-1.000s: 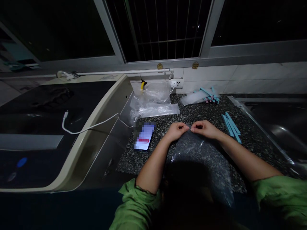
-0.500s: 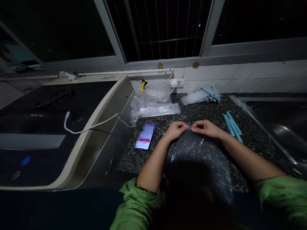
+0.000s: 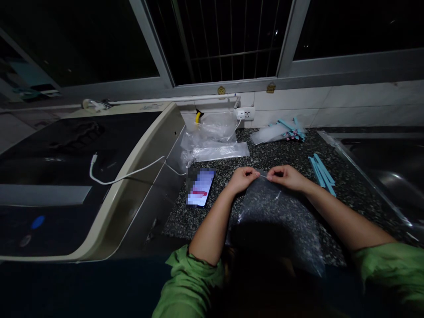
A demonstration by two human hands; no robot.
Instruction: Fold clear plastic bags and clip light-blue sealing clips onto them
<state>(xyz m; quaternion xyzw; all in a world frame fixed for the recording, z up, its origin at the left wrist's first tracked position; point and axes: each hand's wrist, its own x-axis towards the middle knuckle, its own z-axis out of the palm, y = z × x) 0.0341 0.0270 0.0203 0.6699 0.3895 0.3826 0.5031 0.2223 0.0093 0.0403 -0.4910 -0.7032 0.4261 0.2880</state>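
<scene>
The grip of the left hand (image 3: 245, 179) and right hand (image 3: 285, 177) is pinched on the top edge of a clear plastic bag (image 3: 281, 216), spread over the speckled surface (image 3: 185, 221) at lower center.

The room was dim, with grey-framed windows (image 3: 218, 48) showing darkness behind thin vertical bars (image 3: 232, 39). Below them ran a pale tiled wall (image 3: 285, 104) with a white socket (image 3: 247, 114). A speckled dark counter (image 3: 268, 154) stood between a dark-lidded washing machine (image 3: 66, 150) and a metal sink (image 3: 387, 176).
</scene>
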